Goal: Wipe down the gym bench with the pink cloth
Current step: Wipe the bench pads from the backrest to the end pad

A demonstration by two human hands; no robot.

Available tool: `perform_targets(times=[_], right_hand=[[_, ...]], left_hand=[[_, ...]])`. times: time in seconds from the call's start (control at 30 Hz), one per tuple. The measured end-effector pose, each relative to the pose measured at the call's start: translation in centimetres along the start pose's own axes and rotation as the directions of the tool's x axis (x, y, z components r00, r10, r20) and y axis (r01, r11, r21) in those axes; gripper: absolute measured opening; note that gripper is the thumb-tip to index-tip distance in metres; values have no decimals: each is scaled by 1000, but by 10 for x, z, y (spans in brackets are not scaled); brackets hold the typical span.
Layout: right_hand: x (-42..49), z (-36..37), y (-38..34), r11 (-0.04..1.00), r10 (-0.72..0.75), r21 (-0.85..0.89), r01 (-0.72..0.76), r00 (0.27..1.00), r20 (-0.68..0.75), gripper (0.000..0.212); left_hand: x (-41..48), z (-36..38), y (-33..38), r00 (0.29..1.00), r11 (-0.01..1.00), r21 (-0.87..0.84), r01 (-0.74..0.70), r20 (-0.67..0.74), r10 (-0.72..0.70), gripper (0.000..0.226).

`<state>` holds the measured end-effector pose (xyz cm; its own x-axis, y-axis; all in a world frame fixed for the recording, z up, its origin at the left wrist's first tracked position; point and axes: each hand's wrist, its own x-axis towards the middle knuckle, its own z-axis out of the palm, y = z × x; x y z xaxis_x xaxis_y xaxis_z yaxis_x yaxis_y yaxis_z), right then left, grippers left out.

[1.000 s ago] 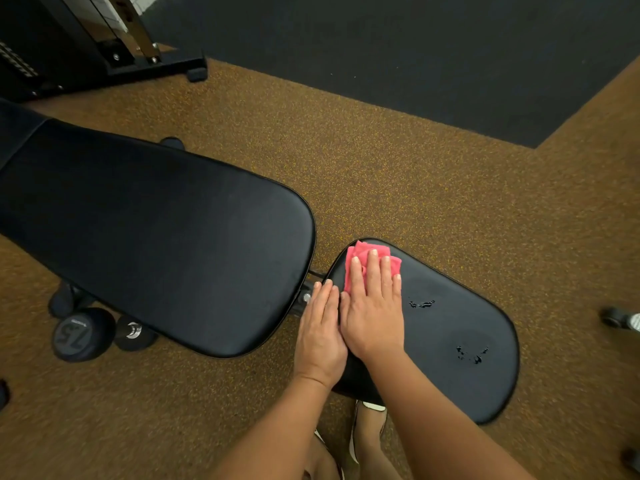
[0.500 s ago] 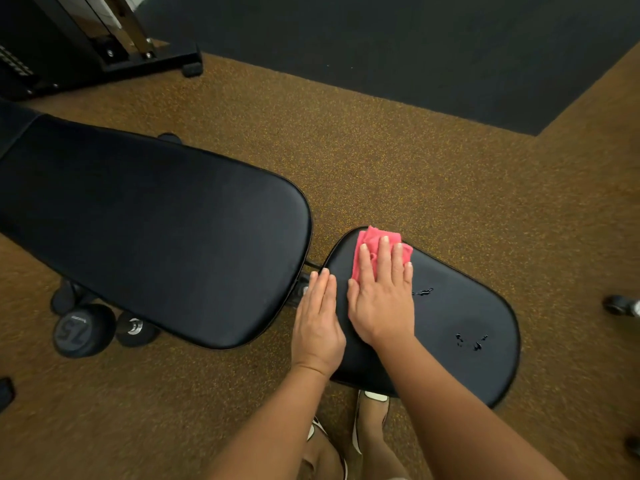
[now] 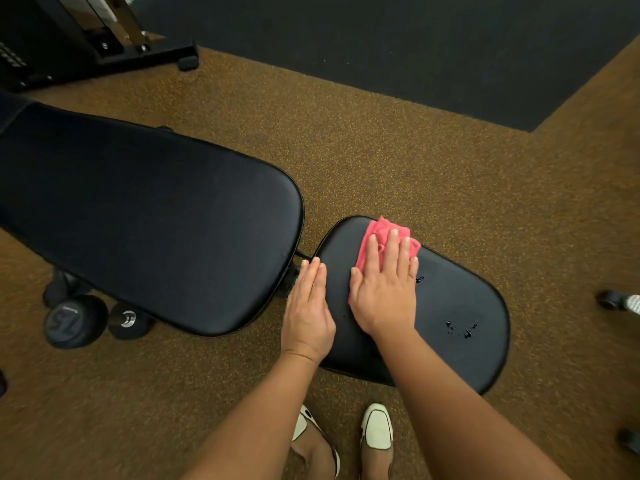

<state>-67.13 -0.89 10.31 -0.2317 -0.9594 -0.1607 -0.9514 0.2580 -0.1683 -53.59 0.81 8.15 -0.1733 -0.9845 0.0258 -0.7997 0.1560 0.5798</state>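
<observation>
Closest to the person standing here are two cream shoes (image 3: 376, 426) on the brown speckled floor (image 3: 381, 150), toes pointing to the gym bench (image 3: 363, 362). Both bare forearms reach forward over the seat pad (image 3: 457, 299), which is the smaller black cushion of the bench.

The left hand (image 3: 308, 313) lies flat with straight fingers kept together. It rests on the left edge of the seat pad and holds nothing. The right hand (image 3: 384, 292) is also flat, with the fingers a little spread, and it presses the pink cloth (image 3: 381, 230) down on the pad. The cloth is under the palm and fingers, near the far left corner of the seat, and its folded end comes out beyond the fingertips. To the right of this hand, some small drops of liquid (image 3: 462, 329) sit on the black surface.

Left of the seat, across a narrow gap, is the long back pad (image 3: 138, 216), black and shiny. Under its near edge two dark dumbbells (image 3: 74, 320) lie on the floor; the bigger one shows the number 25. At the right border a small wheel (image 3: 609, 299) is visible.

Farther away, the black base of a machine (image 3: 138, 53) stands at the top left, and a dark mat (image 3: 381, 46) covers the floor behind.
</observation>
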Motion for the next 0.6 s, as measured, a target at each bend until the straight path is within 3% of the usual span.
perform_targets(times=[0.1,0.23,0.3,0.37,0.43,0.5,0.6], right_hand=[[-11,3,-8,997,-52,-49,53,998,30,66],[7,-3,6,911,-384,-116,395,917,108,64],[19,-9,19,873,-459,-102,476,875,151,64],[20,-11,29,915,-385,-77,397,914,128,65],[11,-9,32,981,-191,-25,193,979,69,67],[-4,-4,27,1000,-25,13,24,999,35,69],[-24,3,15,1000,2,-7,-2,1000,27,69]], left_hand=[[0,1,0,1000,1000,6,10,-3,-10,51],[0,-1,2,1000,1000,10,3,-12,-3,50],[1,-1,2,1000,1000,10,-1,-17,1,50],[0,-1,3,1000,1000,12,4,-16,-3,50],[-1,-1,3,1000,1000,18,13,-17,-13,50],[-1,0,3,1000,1000,18,15,-16,-15,50],[-1,0,3,999,999,22,29,-17,-28,51]])
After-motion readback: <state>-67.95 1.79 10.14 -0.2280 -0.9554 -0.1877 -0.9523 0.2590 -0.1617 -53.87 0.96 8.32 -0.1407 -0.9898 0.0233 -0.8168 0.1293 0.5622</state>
